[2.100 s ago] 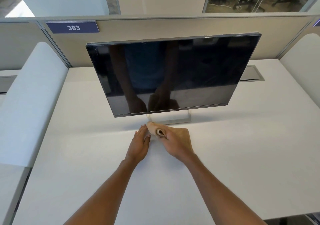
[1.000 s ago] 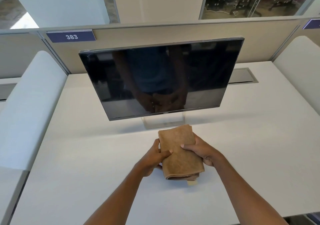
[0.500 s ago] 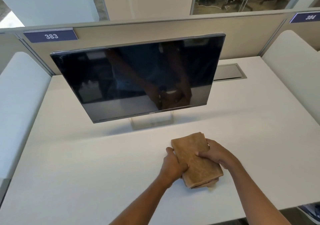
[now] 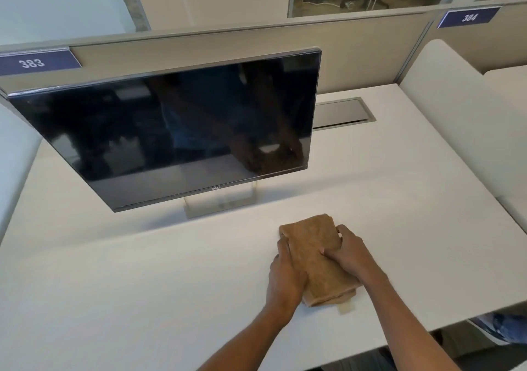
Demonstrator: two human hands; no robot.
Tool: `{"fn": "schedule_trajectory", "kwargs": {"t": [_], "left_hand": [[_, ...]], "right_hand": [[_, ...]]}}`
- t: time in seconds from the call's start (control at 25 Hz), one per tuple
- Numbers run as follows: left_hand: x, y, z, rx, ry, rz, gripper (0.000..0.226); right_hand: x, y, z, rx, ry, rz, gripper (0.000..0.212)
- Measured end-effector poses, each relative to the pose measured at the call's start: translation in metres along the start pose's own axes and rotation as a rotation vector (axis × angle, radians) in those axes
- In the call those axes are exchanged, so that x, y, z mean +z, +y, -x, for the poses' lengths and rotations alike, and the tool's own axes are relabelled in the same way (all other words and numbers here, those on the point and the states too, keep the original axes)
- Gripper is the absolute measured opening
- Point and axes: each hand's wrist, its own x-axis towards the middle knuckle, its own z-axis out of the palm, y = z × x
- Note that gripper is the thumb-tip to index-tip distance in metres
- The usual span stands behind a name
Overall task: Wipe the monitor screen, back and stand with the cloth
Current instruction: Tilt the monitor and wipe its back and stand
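Folded brown cloth is near the desk's front edge, right of centre, held in both hands. Left hand grips its left side, fingers curled onto the top face. Right hand grips the right side, thumb across the top and fingers wrapped round the edge. A small tag hangs off the cloth's near end. Can't tell whether the cloth rests on the desk or sits just above it.

Monitor stands further back, left of centre, well apart from the cloth, with neither hand touching it. Screen is dark and faces the person; its lower right corner reflects the hands and cloth. Stand shows just under the bottom bezel, base flat on the desk.

Behind the monitor's right edge, a grey cable hatch is set into the desk by the back edge. A beige partition runs along the back and carries two blue plates — 383 on the left, 384 on the right
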Motion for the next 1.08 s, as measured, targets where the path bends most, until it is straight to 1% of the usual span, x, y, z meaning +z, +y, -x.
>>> {"fn": "schedule_trajectory", "kwargs": {"t": [0.12, 0.16, 0.2, 0.24, 0.28, 0.36, 0.44, 0.56, 0.6, 0.72, 0.84, 0.96, 1.08], "left_hand": [[0.0, 0.0, -0.004, -0.029, -0.019, -0.118, 0.062], [-0.005, 0.003, -0.004, -0.018, 0.01, -0.207, 0.059], [-0.012, 0.009, -0.005, 0.032, 0.088, -0.327, 0.058], [-0.021, 0.014, -0.006, 0.108, 0.204, -0.436, 0.058], [-0.034, 0.024, -0.007, 0.208, 0.349, -0.497, 0.057], [-0.069, 0.049, -0.009, 0.365, 0.6, -0.516, 0.055], [-0.107, 0.072, -0.013, 0.476, 0.787, -0.498, 0.054], [-0.168, 0.101, -0.006, 0.587, 0.987, -0.501, 0.051], [-0.188, 0.11, -0.004, 0.619, 1.039, -0.497, 0.051], [-0.242, 0.13, -0.003, 0.66, 1.151, -0.507, 0.052], [-0.287, 0.139, -0.009, 0.604, 1.189, -0.568, 0.057], [-0.317, 0.136, -0.018, 0.54, 1.161, -0.646, 0.061], [-0.335, 0.131, -0.027, 0.515, 1.13, -0.71, 0.063]], "right_hand": [[-0.006, -0.01, 0.002, 0.028, 0.0, 0.222, 0.073], [-0.008, -0.016, 0.004, 0.007, 0.037, 0.3, 0.071], [-0.011, -0.027, 0.006, -0.043, 0.115, 0.354, 0.068], [-0.015, -0.042, 0.011, -0.118, 0.22, 0.363, 0.063], [-0.018, -0.061, 0.015, -0.211, 0.334, 0.328, 0.057], [-0.023, -0.106, 0.026, -0.401, 0.536, 0.192, 0.047], [-0.029, -0.151, 0.037, -0.581, 0.701, 0.077, 0.043], [-0.047, -0.212, 0.054, -0.879, 0.895, -0.043, 0.033], [-0.056, -0.229, 0.057, -0.953, 0.941, -0.063, 0.032], [-0.082, -0.27, 0.058, -1.066, 1.037, -0.055, 0.031], [-0.105, -0.295, 0.048, -1.059, 1.074, 0.04, 0.037], [-0.122, -0.305, 0.035, -1.015, 1.035, 0.169, 0.045], [-0.131, -0.306, 0.02, -0.964, 0.973, 0.219, 0.047]]}}
